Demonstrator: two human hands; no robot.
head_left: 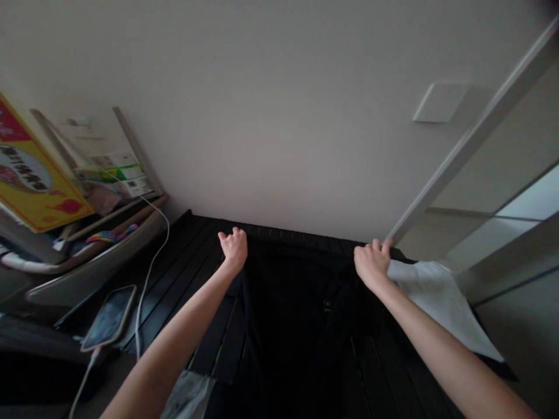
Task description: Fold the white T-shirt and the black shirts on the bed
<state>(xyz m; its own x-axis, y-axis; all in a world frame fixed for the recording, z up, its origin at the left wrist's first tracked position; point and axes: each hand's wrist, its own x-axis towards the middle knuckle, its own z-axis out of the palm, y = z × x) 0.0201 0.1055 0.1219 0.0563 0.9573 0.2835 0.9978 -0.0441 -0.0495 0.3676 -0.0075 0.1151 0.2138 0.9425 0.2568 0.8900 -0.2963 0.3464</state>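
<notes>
A black garment with a small light mark on its front spreads over a dark slatted table; its exact kind is hard to make out in the dim light. My left hand is closed around its far left corner. At the far right corner, my right hand grips the same cloth with bent fingers. The fabric stretches between both hands and hangs down toward me. Just past my right hand lies a folded white cloth.
The slatted table meets a pale wall with a switch plate. Left, a phone is plugged into a white cable. Beyond it stands a bin-like holder with a yellow package. A doorway opens at right.
</notes>
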